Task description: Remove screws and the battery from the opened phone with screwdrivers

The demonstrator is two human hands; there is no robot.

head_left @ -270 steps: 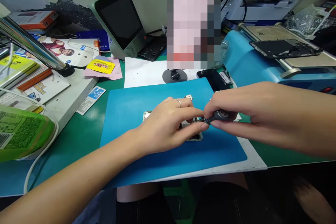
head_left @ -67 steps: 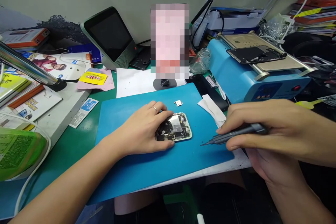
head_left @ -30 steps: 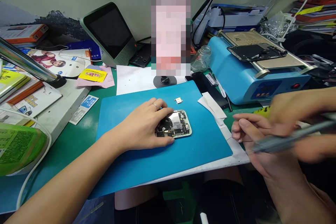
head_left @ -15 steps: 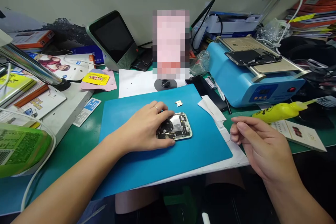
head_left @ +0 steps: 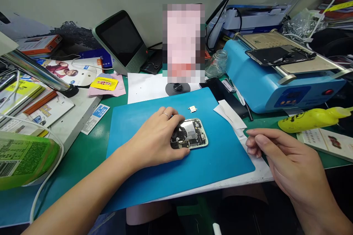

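Observation:
An opened phone [head_left: 191, 133] with its inner boards and battery showing lies flat on the blue mat [head_left: 165, 181]. My left hand [head_left: 156, 137] is closed around the phone's left part, thumb at the near edge and fingers at the far edge, so that end is hidden. Just beyond the phone a small metal plate [head_left: 192, 108] rests on the mat. Off the mat's right edge my right hand [head_left: 286, 161] hovers with thumb and fingertips pinched together. Whatever may be between those fingertips is too small or hidden to make out.
White paper strips [head_left: 231, 114] and a yellow squeeze bottle [head_left: 309, 119] lie right of the mat. Behind them stands a blue machine [head_left: 256, 88] with a phone screen [head_left: 280, 55] on top. At left are a lamp stand [head_left: 41, 73] and a green package [head_left: 27, 158]; a tilted display [head_left: 121, 40] stands behind.
The camera view has turned a little, so everything sits slightly farther right in the picture. My left hand keeps its hold on the phone, and my right hand stays pinched.

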